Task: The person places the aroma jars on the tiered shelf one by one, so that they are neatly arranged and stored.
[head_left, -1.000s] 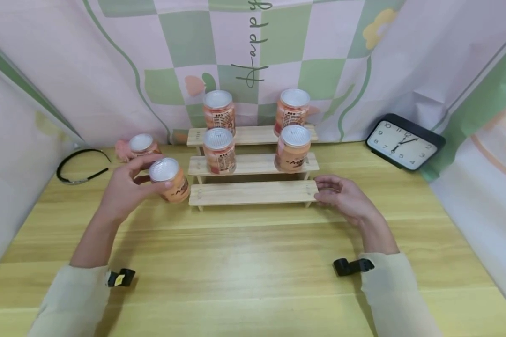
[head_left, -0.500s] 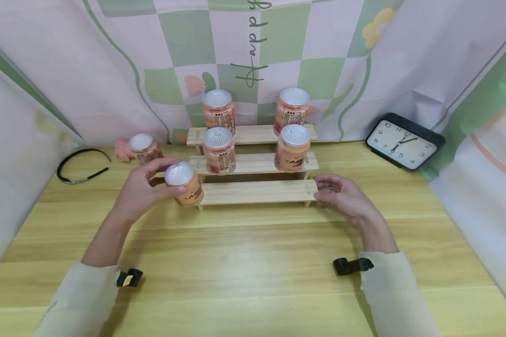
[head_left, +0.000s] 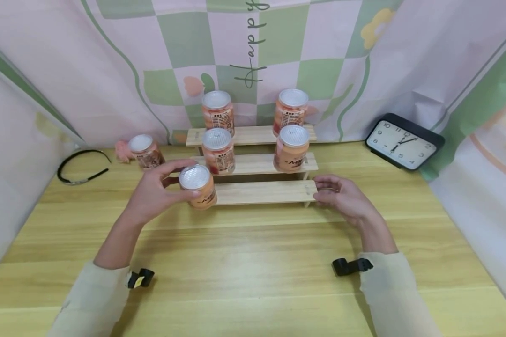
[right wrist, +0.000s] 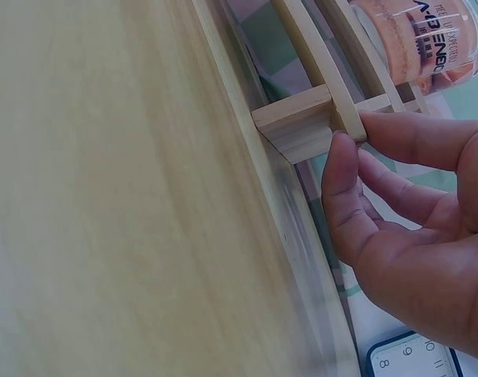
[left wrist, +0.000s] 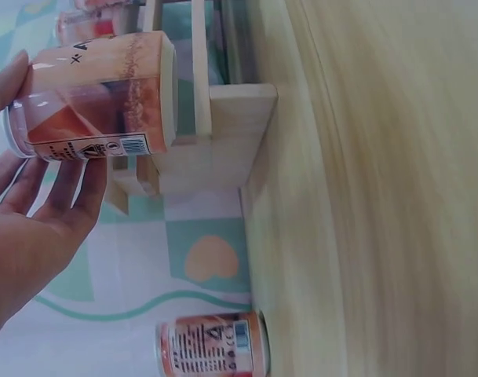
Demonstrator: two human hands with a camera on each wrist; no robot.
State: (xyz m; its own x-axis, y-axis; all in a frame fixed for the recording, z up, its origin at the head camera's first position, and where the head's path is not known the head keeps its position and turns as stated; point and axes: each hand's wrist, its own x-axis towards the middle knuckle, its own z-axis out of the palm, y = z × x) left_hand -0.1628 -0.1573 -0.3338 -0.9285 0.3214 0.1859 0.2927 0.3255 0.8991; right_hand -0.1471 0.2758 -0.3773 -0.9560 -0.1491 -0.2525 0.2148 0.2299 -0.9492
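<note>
My left hand (head_left: 158, 194) grips an orange can (head_left: 201, 194) with a silver lid, thumb on the near side and fingers behind. It is upright over the left end of the lowest step of a wooden three-step shelf (head_left: 257, 193). In the left wrist view, a small gap shows between the can's base (left wrist: 169, 94) and the board. My right hand (head_left: 341, 196) holds the right end of that lowest step; the right wrist view shows thumb and index finger at the board's end (right wrist: 344, 110).
Two cans stand on the middle step, a left one (head_left: 219, 154) and a right one (head_left: 292, 152). The top step bears another pair (head_left: 218, 114). Left of the shelf are a can (head_left: 146, 153), a pink fluffy item (head_left: 123, 150) and a black headband (head_left: 63, 175). A clock (head_left: 405, 141) sits at right.
My left hand has carried the can rightward, from beside the shelf to over the lowest step's left end. My right hand has stayed at the shelf's right end.
</note>
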